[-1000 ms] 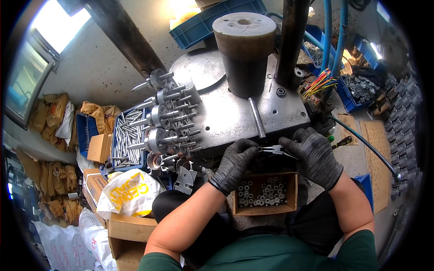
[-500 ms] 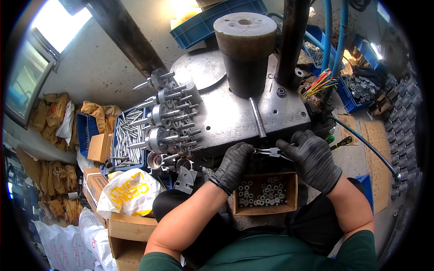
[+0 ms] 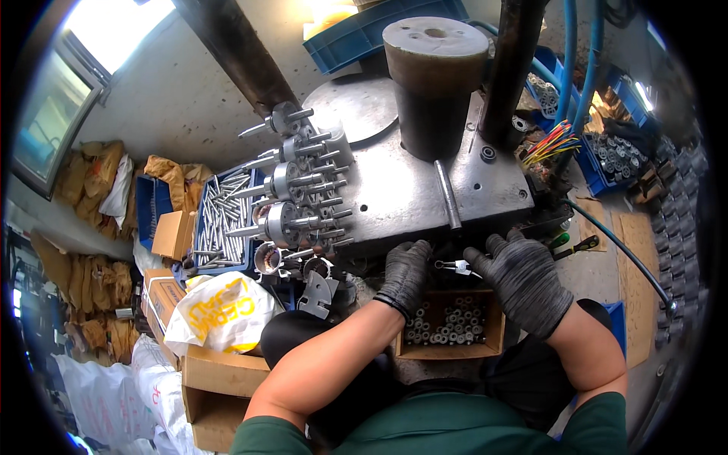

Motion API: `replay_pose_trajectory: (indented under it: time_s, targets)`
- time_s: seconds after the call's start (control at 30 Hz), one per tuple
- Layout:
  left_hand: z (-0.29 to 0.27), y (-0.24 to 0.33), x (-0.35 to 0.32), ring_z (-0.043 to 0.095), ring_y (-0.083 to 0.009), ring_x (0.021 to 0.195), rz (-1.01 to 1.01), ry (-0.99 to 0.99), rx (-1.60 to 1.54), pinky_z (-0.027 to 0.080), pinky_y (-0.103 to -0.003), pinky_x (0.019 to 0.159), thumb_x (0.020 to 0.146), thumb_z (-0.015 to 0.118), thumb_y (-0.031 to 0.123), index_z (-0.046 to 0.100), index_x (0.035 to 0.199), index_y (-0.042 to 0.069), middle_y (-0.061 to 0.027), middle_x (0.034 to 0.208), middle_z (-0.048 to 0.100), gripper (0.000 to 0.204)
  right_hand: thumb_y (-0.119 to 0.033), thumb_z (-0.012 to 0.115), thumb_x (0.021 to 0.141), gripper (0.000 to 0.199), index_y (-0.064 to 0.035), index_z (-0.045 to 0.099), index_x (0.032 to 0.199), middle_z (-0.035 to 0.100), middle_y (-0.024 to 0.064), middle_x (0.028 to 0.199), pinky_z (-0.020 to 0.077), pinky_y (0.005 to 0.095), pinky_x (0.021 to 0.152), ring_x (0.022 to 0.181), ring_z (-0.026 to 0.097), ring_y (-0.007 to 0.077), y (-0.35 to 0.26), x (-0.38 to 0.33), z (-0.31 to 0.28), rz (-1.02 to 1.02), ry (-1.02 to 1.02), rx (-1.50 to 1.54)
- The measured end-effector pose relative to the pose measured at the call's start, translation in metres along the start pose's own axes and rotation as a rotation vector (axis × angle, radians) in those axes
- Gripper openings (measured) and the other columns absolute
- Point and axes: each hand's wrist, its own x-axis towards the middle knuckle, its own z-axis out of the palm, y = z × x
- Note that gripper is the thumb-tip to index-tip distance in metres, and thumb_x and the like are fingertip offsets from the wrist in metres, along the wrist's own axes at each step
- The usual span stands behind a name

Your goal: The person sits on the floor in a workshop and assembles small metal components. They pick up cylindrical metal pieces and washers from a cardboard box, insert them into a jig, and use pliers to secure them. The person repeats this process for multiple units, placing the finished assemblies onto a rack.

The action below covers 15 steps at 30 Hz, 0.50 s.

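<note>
Both my hands wear dark grey gloves and meet at the front edge of a grey steel machine table (image 3: 402,197). My right hand (image 3: 527,280) holds a small metal pliers-like tool (image 3: 457,266) whose tips point left. My left hand (image 3: 406,274) is curled at the table's edge, right by the tool's tips; what its fingers hold is hidden. Just below my hands lies an open cardboard box (image 3: 493,334) holding several small metal sleeves (image 3: 447,324).
A thick dark cylinder (image 3: 434,83) and a steel rod (image 3: 447,196) stand on the table. Pin-studded metal hubs (image 3: 292,189) hang at its left edge, over a blue tray of long pins (image 3: 220,216). Cartons and a white-yellow bag (image 3: 220,311) lie at the left, blue crates (image 3: 614,155) at the right.
Both hands have stayed at the table's front edge, shifting only slightly. The small tool between them has turned a little and sits closer to my left hand.
</note>
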Motion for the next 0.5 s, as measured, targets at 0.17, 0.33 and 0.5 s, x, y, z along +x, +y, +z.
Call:
replay_pose_trajectory:
  time_s: [0.17, 0.33, 0.5]
  targets:
    - [0.001, -0.029, 0.008, 0.052, -0.0151, 0.059, -0.098, 0.021, -0.037, 0.042, -0.031, 0.053, 0.095, 0.061, 0.022, 0.065, 0.089, 0.008, -0.0024, 0.069, 0.056, 0.016, -0.017, 0.071, 0.079, 0.049, -0.0079, 0.064, 0.126, 0.066, 0.0130, 0.099, 0.0570, 0.0432, 0.075, 0.093, 0.067, 0.0307, 0.001, 0.010, -0.006, 0.036, 0.009, 0.236]
    - [0.025, -0.058, -0.006, 0.063, -0.0181, 0.094, -0.294, -0.325, -0.064, 0.052, -0.034, 0.080, 0.104, 0.054, 0.030, 0.061, 0.124, 0.007, -0.0092, 0.105, 0.066, 0.032, -0.020, 0.076, 0.084, 0.058, 0.0011, 0.059, 0.136, 0.070, 0.0208, 0.119, 0.0545, 0.0378, 0.093, 0.108, 0.069, 0.0258, -0.008, 0.036, 0.041, 0.220, 0.049, 1.316]
    - [0.025, -0.088, 0.002, 0.054, -0.0171, 0.125, -0.216, -0.370, 0.038, 0.048, -0.031, 0.103, 0.111, 0.041, 0.025, 0.044, 0.141, 0.008, -0.0121, 0.136, 0.054, 0.035, -0.020, 0.071, 0.088, 0.051, 0.0010, 0.062, 0.133, 0.073, 0.0153, 0.101, 0.0560, 0.0336, 0.083, 0.088, 0.068, 0.0187, -0.052, 0.089, 0.076, 0.287, -0.120, 1.545]
